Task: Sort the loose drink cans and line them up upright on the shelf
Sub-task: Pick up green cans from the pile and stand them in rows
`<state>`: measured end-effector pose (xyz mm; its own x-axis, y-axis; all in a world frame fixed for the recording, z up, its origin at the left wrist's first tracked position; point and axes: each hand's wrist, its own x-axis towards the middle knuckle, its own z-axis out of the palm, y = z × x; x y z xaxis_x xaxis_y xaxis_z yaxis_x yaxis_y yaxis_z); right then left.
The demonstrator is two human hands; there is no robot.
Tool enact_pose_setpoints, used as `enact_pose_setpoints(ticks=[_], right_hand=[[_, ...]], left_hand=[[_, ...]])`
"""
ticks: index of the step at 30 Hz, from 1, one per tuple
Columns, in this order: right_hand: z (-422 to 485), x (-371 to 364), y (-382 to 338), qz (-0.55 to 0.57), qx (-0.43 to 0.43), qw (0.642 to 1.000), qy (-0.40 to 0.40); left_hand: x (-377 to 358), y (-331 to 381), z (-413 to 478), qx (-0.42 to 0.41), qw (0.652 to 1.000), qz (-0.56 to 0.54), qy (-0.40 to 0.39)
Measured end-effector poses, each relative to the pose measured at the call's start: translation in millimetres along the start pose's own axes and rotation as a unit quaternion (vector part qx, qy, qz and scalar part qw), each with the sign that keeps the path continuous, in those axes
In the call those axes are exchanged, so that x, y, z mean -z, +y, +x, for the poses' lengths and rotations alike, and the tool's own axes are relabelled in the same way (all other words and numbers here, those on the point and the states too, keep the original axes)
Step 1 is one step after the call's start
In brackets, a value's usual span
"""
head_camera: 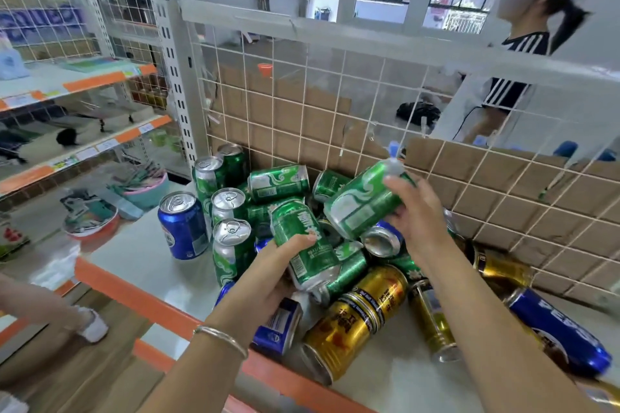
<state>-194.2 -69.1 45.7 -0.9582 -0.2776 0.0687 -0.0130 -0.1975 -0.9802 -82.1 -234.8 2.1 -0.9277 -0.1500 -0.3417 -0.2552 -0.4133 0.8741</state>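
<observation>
Both hands are working over the heap of loose cans [339,273] lying on the shelf [134,261]; each is holding one can clear of the pile. The left hand [265,278] is gripping a green can [303,245] round its lower body, fingers [302,241] curling over the side, the can tilting w/ its top leaning away. The right hand [419,211] is gripping a second green can [364,203] near one end, fingers [397,184] wrapping the wall, the can lying almost sideways above the heap.

Handling, as a judgement: these are looking like thin-walled aluminium cans, smooth and a bit slippery; stiff enough if full, denting easily if empty (can't tell which from here). Best hold is probably round the mid-body w/ fingers and thumb opposing, not by the rim; lying cans are round, so the heap is likely shifting or rolling as each one is being lifted out.

The lined-up group is standing at the left end: upright green cans [231,245] in a row toward the back, an upright blue can [183,225] just beside them. Gold cans [355,322] and a lying blue can [557,329] are waiting unsorted, approx. nearest the shelf's front edge.
</observation>
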Motion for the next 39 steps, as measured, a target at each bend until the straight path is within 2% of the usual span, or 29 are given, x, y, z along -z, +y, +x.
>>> enact_pose_setpoints(ticks=[3,8,13,18,23,29,34,37,39], right_hand=[[-13,-2,3,0.156,-0.066,0.985,0.005],[-38,1,8,0.269,-0.170,0.948,-0.003],[-65,24,1,0.247,-0.206,0.947,0.001],[-102,63,-17,0.243,-0.205,0.945,0.078],[-159,124,-30,0.233,-0.176,0.934,0.205],[-260,207,-58,0.201,-0.155,0.940,0.227],[-349,284,-63,0.191,-0.170,0.913,0.319],[-401,328,-63,0.197,-0.151,0.895,0.370],[-433,354,-65,0.211,-0.138,0.883,0.396]], left_hand=[[-7,2,3,0.011,0.999,-0.029,-0.029],[-27,8,4,0.057,0.985,-0.092,-0.137],[-55,4,7,0.100,0.974,-0.117,-0.169],[-101,-17,-5,0.136,0.961,-0.128,-0.204],[-166,-50,-27,0.160,0.946,-0.118,-0.255],[-263,-102,-86,0.180,0.928,-0.079,-0.316],[-339,-164,-147,0.230,0.906,-0.057,-0.351],[-385,-194,-183,0.278,0.881,-0.063,-0.378],[-412,-219,-199,0.297,0.876,-0.050,-0.377]])
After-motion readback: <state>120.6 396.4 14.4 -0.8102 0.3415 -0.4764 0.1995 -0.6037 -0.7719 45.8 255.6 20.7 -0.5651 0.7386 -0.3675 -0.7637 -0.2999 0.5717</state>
